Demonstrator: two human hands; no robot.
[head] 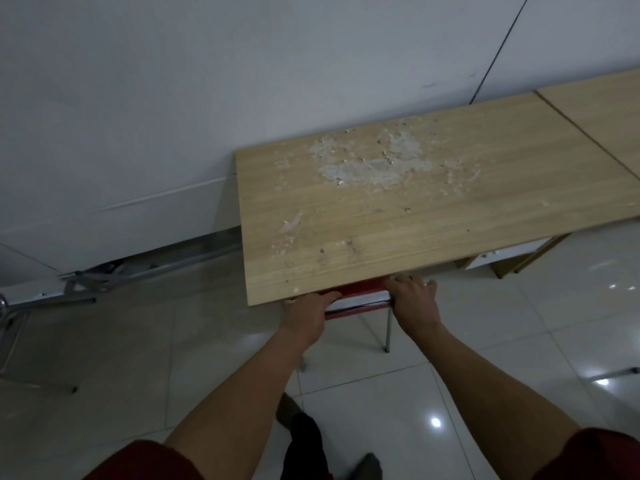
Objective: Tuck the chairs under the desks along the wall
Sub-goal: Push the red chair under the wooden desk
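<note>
A light wooden desk [398, 209] stands against the white wall, its top marked with white flaky patches. A red chair [360, 296] with thin metal legs sits almost wholly under the desk's front edge; only its red back and two rear legs show. My left hand [306, 315] grips the left end of the chair back. My right hand [414, 301] grips the right end. A second wooden desk [602, 112] adjoins the first at the right.
Grey metal frame parts [104, 278] lie on the floor along the wall at the left. A white drawer unit [498, 258] shows under the desk at the right. Glossy white floor tiles [519, 341] spread around me; my feet [304, 431] are below.
</note>
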